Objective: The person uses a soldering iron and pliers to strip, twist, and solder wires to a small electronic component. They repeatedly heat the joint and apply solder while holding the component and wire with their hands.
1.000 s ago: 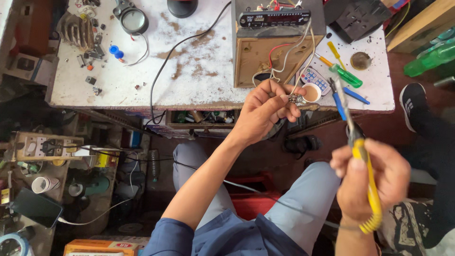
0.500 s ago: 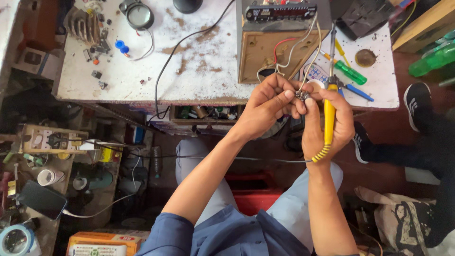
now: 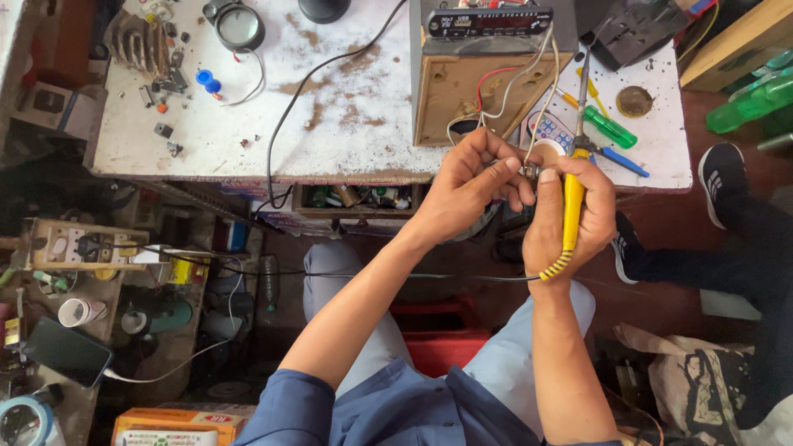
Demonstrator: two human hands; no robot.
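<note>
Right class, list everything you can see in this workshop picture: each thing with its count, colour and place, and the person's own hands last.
Worktable: one, white and stained, top.
Wooden box: one, tan, on table, wires trailing out.
Black panel: one, atop the box.
Screwdriver: one, green handle, table right.
Magnifier: one, black rim, table top left.
Black cable: one, across table.
Phone: one, dark, lower left.
Tape roll: one, blue, bottom left.
Green bottle: one, far right.
Soldering iron: one, yellow handle, in right hand.
Left hand: pinches a small part.
Right hand: grips the iron.
</note>
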